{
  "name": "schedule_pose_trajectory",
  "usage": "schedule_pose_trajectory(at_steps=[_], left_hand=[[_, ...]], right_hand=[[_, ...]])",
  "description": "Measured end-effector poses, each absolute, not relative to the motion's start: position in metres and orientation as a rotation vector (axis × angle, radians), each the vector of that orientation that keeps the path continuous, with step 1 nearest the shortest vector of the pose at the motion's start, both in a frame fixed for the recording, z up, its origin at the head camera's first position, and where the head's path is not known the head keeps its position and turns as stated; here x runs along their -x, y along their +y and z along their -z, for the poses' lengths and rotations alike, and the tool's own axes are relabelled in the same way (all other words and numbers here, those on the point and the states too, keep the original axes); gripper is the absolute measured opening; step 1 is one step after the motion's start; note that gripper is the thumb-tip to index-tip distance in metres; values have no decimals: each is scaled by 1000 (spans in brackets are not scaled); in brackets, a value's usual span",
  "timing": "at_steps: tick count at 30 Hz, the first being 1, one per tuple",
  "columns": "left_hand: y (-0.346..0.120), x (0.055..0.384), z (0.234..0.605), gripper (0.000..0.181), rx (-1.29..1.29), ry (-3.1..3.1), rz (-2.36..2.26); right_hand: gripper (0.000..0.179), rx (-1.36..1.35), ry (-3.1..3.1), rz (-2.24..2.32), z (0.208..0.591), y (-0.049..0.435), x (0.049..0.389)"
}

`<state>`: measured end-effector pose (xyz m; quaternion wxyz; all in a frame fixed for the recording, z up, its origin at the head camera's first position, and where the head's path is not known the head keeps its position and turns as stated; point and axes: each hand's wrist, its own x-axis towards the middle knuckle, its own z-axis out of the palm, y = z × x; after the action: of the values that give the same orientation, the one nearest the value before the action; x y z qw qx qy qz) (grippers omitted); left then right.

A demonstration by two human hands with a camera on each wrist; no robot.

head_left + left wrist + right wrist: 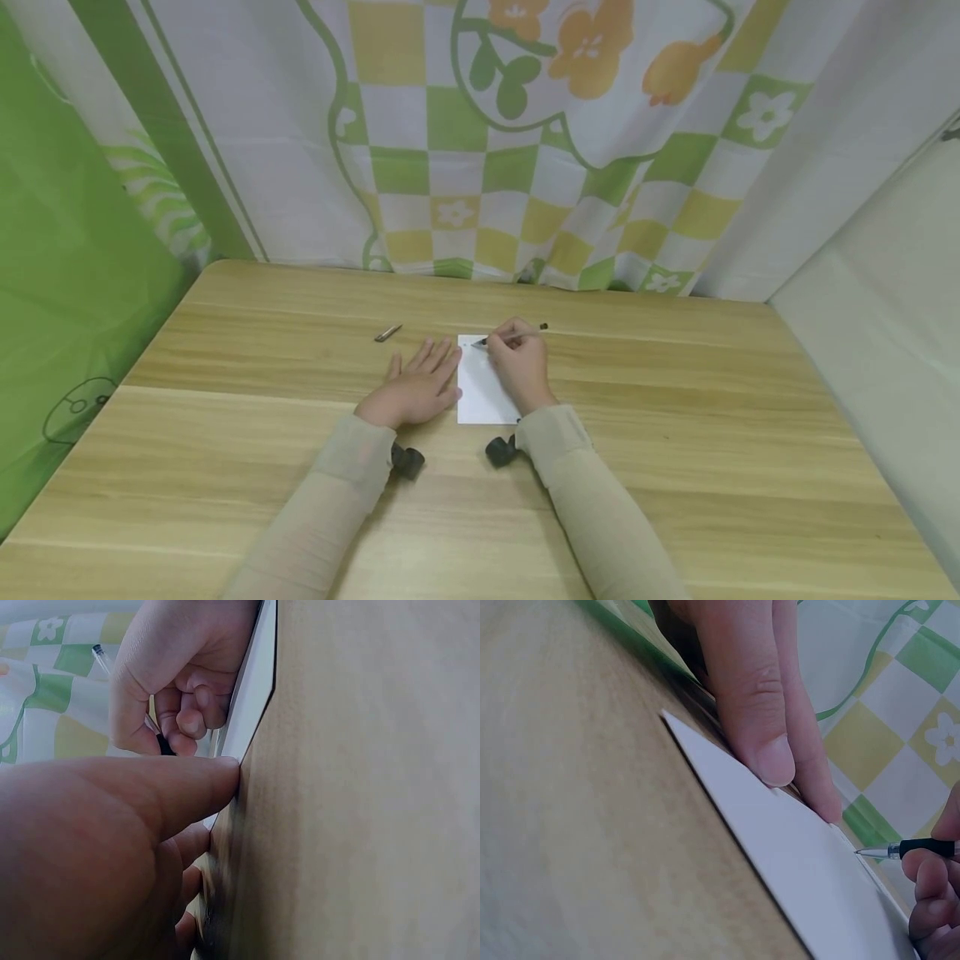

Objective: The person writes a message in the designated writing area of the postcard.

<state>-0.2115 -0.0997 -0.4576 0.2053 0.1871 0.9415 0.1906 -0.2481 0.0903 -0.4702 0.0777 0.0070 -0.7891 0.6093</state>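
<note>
A small white sheet of paper lies on the wooden table between the two hands. My left hand rests flat with fingers spread, its thumb and fingertips on the paper's left edge. In my right hand is a gel pen with a clear barrel, black grip and pointed metal tip, pinched between thumb and fingers. The pen leans to the right, its tip right at the paper's surface near the upper left corner. A tiny dark mark shows there in the head view. Beyond the left fingers lies a slim pen cap.
The wooden table extends widely around the paper. A checked floral curtain hangs along its far edge, with green cloth on the left and a pale wall on the right. Black wrist devices sit under both sleeves.
</note>
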Motion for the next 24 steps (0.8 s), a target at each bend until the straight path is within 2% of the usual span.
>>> schedule_pose_trajectory(at_steps=[13, 24], left_hand=[[-98, 207, 445, 68, -513, 2597, -540], [-99, 210, 453, 69, -517, 2601, -526]], right_hand=[[8, -21, -2379, -1800, 470, 91, 249], [8, -4, -2409, -1787, 469, 91, 248]])
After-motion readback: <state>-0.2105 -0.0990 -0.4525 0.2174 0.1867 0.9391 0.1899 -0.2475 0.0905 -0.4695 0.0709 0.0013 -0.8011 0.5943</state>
